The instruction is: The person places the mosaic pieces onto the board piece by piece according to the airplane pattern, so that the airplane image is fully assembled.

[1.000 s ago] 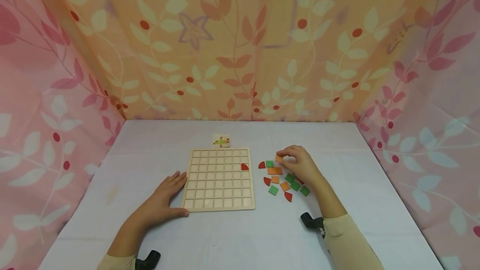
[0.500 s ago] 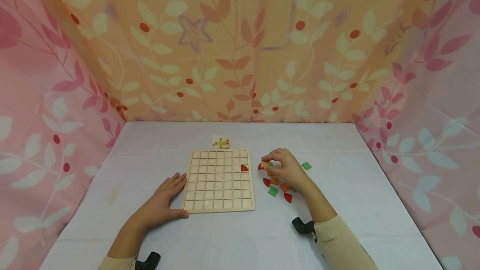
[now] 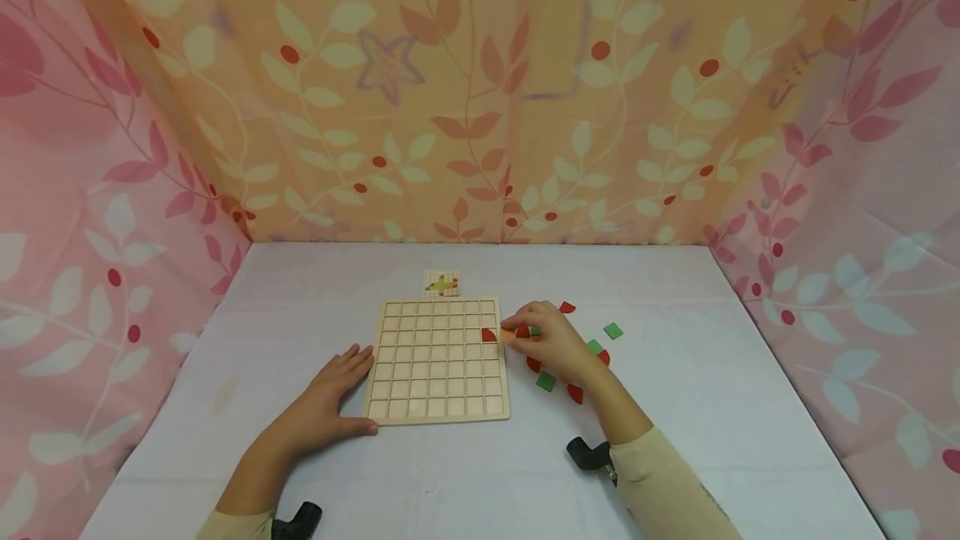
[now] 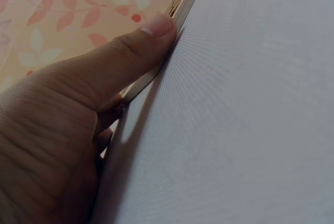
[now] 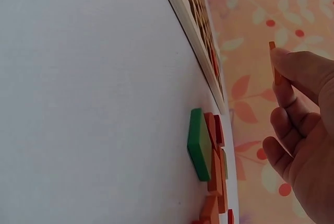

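Note:
A pale wooden board (image 3: 435, 369) with a grid of square cells lies on the table. One red quarter-round piece (image 3: 489, 335) sits in a cell near its right edge. My left hand (image 3: 326, 398) rests against the board's left side, fingers extended, with the thumb at the front left corner; the left wrist view shows that thumb (image 4: 156, 28) touching the edge. Between thumb and fingertips, my right hand (image 3: 555, 344) pinches a thin orange tile (image 5: 274, 65), held up beside the board's right edge. The right hand partly hides the loose pieces beneath it.
Several loose pieces lie right of the board, among them a green square (image 3: 546, 382), a red quarter-round (image 3: 575, 394) and another green square (image 3: 614, 331) farther right. A small picture card (image 3: 441, 283) lies behind the board. Patterned curtains (image 3: 465, 107) surround the white table.
My right hand has carried the orange tile leftward from the loose pieces to the board's right edge. Loose pieces at the far right have come into view. My left hand stays in place.

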Demonstrator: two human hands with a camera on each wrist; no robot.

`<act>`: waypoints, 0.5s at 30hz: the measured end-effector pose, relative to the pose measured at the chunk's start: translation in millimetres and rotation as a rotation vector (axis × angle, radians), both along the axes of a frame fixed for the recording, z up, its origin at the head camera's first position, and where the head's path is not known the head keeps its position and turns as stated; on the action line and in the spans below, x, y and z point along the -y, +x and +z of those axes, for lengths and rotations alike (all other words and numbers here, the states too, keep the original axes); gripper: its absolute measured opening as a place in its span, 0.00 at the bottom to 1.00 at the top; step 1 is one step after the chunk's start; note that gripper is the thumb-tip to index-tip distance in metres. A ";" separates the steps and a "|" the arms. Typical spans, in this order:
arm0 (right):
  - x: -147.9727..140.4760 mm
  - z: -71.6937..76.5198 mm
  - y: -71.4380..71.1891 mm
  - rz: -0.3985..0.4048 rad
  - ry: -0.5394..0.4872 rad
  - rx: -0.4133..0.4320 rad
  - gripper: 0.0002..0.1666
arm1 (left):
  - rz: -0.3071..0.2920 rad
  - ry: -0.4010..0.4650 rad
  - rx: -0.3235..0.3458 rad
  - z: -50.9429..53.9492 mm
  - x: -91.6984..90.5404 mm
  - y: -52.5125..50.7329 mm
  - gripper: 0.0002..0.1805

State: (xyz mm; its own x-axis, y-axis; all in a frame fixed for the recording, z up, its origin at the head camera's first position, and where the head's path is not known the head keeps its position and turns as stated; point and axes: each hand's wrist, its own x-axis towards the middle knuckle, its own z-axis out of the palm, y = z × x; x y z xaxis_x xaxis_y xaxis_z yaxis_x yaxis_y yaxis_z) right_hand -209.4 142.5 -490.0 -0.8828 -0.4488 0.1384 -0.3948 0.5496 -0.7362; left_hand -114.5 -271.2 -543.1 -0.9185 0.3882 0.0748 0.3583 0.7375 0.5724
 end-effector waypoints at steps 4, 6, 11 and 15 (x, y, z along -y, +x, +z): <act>5.4 -4.4 -0.2 0.025 0.023 -0.018 0.12 | -0.005 0.000 -0.001 0.5 0.0 1.1 0.65; 7.7 -6.6 -0.6 0.033 0.036 -0.018 0.13 | -0.006 0.004 -0.001 1.0 -0.2 1.7 0.65; 12.6 -10.5 -2.6 0.047 0.058 -0.014 0.15 | -0.005 0.016 -0.002 2.1 -0.5 1.5 0.65; 16.4 -11.8 -4.1 0.056 0.058 -0.007 0.16 | -0.005 0.015 -0.001 2.3 -0.2 0.4 0.65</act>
State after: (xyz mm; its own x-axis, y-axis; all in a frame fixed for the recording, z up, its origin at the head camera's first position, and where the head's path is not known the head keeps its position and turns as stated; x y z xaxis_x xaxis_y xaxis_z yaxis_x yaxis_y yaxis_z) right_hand -213.5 126.2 -501.8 -0.8554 -0.5045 0.1169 -0.4310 0.5684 -0.7008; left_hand -114.2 -271.0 -540.8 -0.9165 0.3918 0.0812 0.3626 0.7273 0.5828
